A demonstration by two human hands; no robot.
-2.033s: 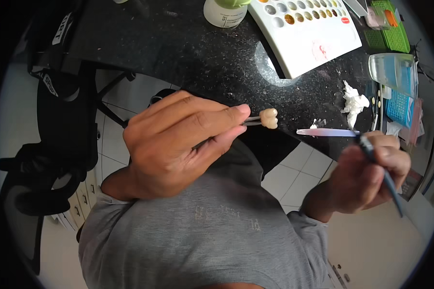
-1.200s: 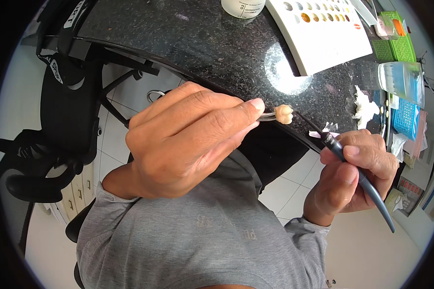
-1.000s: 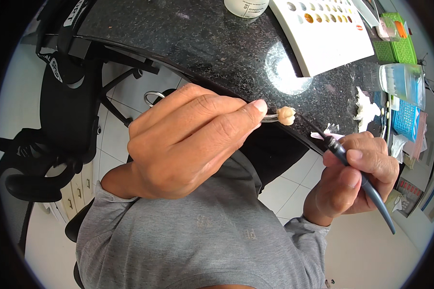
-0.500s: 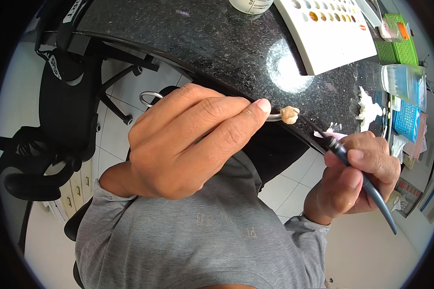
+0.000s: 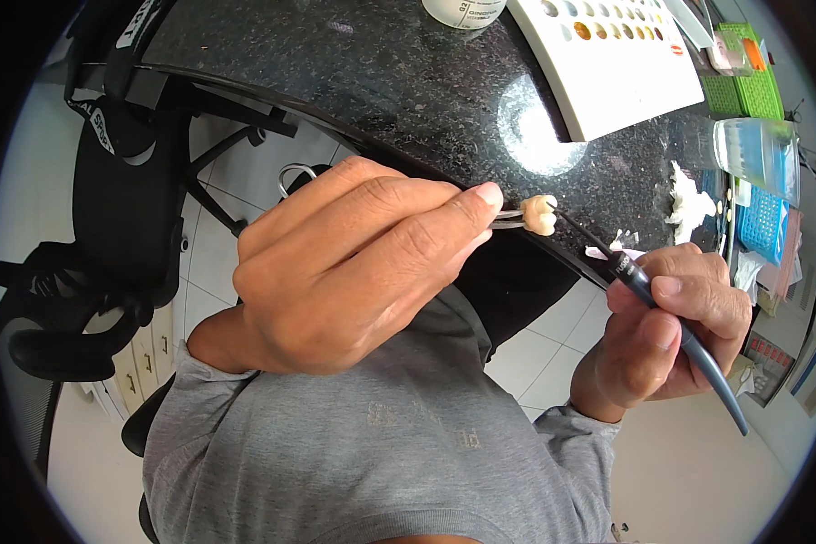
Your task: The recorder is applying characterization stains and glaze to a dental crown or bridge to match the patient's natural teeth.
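My left hand (image 5: 363, 263) is closed around a metal clamp with ring handles, like a hemostat (image 5: 510, 218). One ring shows behind the knuckles; most of the tool is hidden by the hand. At the clamp's jaws sits a cream-coloured dental crown (image 5: 539, 218), over the counter's front edge. Pinched in my right hand (image 5: 684, 317) is a fine brush (image 5: 636, 279) with a dark tapered blue-grey handle. Its thin dark tip reaches up and left to the crown and appears to touch its right side.
A white palette (image 5: 616, 82) with rows of coloured wells lies on the black speckled counter (image 5: 363, 82). Nearby stand a white jar (image 5: 464, 11), a clear cup (image 5: 757, 159), crumpled tissue (image 5: 689, 201) and a blue basket (image 5: 762, 227). A black chair (image 5: 122, 199) is at left.
The crown has turned in the clamp and shifted slightly left, showing another side. The clamp's ring has turned too. The brush tip now reaches the crown's surface; my right hand has barely moved.
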